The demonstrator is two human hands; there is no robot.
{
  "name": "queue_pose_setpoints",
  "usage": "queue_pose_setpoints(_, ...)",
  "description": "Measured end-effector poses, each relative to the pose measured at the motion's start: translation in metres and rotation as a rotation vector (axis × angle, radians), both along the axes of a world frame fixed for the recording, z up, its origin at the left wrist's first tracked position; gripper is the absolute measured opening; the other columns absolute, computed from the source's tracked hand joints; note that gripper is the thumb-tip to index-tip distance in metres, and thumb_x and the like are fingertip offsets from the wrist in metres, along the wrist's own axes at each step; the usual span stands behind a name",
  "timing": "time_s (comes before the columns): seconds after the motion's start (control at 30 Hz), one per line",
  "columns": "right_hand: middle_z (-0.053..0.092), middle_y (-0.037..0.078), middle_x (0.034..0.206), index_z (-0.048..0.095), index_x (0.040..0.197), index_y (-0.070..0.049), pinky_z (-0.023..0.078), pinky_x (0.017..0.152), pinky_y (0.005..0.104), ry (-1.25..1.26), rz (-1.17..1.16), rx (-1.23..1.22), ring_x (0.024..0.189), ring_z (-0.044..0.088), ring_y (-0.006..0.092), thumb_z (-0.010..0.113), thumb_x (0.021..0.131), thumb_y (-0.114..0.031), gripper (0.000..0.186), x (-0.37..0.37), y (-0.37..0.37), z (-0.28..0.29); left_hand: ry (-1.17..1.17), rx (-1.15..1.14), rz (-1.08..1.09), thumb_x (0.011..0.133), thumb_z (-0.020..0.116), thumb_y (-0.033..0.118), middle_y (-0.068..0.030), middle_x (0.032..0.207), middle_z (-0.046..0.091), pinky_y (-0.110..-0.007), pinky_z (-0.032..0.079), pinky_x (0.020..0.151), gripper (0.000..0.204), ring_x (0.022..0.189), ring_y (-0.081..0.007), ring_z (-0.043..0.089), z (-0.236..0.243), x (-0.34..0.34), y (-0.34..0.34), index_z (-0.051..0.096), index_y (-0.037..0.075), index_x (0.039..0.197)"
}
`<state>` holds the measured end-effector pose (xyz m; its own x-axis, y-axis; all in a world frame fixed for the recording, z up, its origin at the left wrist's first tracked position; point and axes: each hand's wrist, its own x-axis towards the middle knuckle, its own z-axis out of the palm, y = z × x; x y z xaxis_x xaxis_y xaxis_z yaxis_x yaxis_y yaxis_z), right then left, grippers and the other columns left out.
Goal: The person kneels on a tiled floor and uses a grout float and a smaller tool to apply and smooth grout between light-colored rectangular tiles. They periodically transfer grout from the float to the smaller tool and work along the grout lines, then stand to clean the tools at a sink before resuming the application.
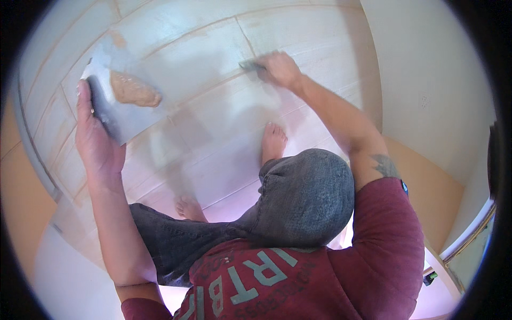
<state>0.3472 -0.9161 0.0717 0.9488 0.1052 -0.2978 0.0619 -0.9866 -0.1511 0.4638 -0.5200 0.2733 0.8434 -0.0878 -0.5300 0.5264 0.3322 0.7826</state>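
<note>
On the left, my left hand (100, 136) grips a flat, shiny metal trowel (125, 120) by its dark edge, with the thumb along one side. A lump of tan grout paste (130, 89) lies on the trowel's face. Out to the right, my right hand (278, 69) is closed around a small dark-bladed spatula (249, 65). Its blade touches the light tiled floor (208, 80) at a joint between tiles, near where two joint lines meet. The fingers hide most of the handle, and the blade is somewhat blurred.
My bare feet (274, 140) stand on the tiles below my hands, one knee bent in grey jeans (306, 197). A white wall (426, 80) rises at the right. Tan joint lines and smears cross the floor. A curved floor edge (34, 149) runs along the left.
</note>
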Motion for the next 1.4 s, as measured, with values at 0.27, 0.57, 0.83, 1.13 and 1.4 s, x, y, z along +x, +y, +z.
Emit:
queue_pose_setpoints(0.27,0.069,0.019,0.128,0.070,0.129,-0.011,0.051,0.101,0.0481,-0.005,-0.380,0.340,0.119,0.064,0.0397,0.056,0.087,-0.006,0.044,-0.040,0.034,0.079,-0.067,-0.010,-0.170,0.108,0.051,0.046,-0.0089,0.131,0.064,-0.038,0.051,0.102,0.055,0.118,-0.0205,0.063,-0.015,0.005,-0.009,0.053,0.004,0.144)
queue_pose_setpoints(0.57,0.062,0.008,0.142,0.066,0.138,-0.024,0.044,0.107,0.0468,-0.457,0.103,0.322,0.133,0.056,0.0347,0.059,0.078,0.006,0.067,-0.007,0.100,0.163,-0.071,0.217,-0.369,0.109,0.053,0.040,-0.0084,0.119,0.070,-0.033,0.051,0.093,0.048,0.104,-0.0159,0.065,-0.041,-0.003,-0.044,0.062,-0.001,0.132)
queue_pose_setpoints(0.83,0.067,0.012,0.132,0.065,0.137,-0.020,0.050,0.096,0.0460,-0.243,-0.075,0.579,0.122,0.063,0.0320,0.061,0.088,-0.009,0.050,-0.028,0.093,0.102,-0.208,0.106,-0.192,0.111,0.049,0.039,-0.0121,0.126,0.066,-0.036,0.050,0.099,0.051,0.109,-0.0217,0.065,-0.097,0.022,-0.041,0.055,-0.003,0.139)
queue_pose_setpoints(1.13,0.071,0.027,0.103,0.065,0.121,0.000,0.057,0.085,0.0508,0.028,-0.484,0.134,0.098,0.072,0.0411,0.056,0.095,-0.020,0.034,0.063,-0.012,0.004,0.258,0.179,-0.186,0.111,0.044,0.042,-0.0101,0.137,0.062,-0.041,0.046,0.110,0.054,0.122,-0.0259,0.061,-0.255,0.040,0.023,0.049,0.000,0.145)
queue_pose_setpoints(1.4,0.070,0.028,0.106,0.065,0.106,0.006,0.059,0.082,0.0510,0.015,-0.398,0.217,0.097,0.071,0.0412,0.056,0.091,-0.008,0.022,0.083,0.037,-0.005,0.305,0.111,-0.173,0.112,0.039,0.043,-0.0138,0.141,0.060,-0.043,0.047,0.111,0.056,0.124,-0.0280,0.062,-0.262,0.037,0.033,0.049,-0.001,0.146)
